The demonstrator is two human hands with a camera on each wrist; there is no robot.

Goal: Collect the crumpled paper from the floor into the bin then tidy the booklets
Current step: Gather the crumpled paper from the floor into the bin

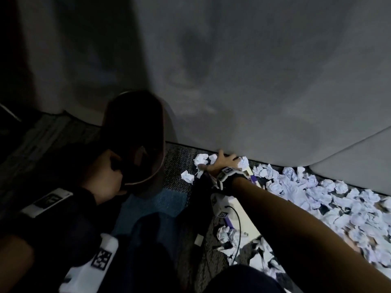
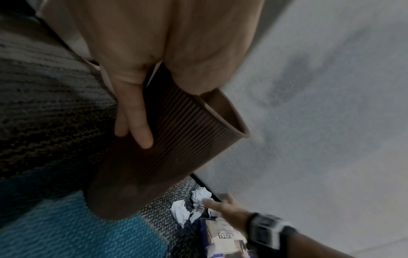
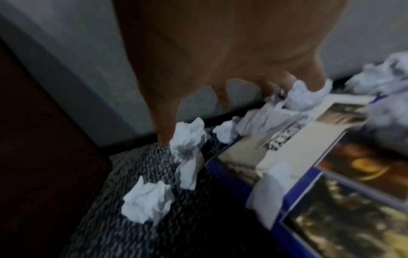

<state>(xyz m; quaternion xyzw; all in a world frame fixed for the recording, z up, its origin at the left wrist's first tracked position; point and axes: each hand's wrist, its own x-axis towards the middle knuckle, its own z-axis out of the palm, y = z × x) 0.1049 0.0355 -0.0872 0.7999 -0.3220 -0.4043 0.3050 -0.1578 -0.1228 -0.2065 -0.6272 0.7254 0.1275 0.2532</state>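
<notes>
A brown ribbed bin is tipped on the carpet by the wall. My left hand grips its rim, thumb inside and fingers on the ribbed outside. My right hand is spread over crumpled paper balls at the foot of the wall. Its thumb touches one ball and its outer fingers rest on another; it holds nothing. A further ball lies loose nearer the bin. Booklets with blue borders lie beneath my right wrist, partly under paper.
A large heap of crumpled paper covers the floor to the right along the grey wall. A cable from my wrist device hangs over a booklet. Blue and grey carpet lies between bin and booklets.
</notes>
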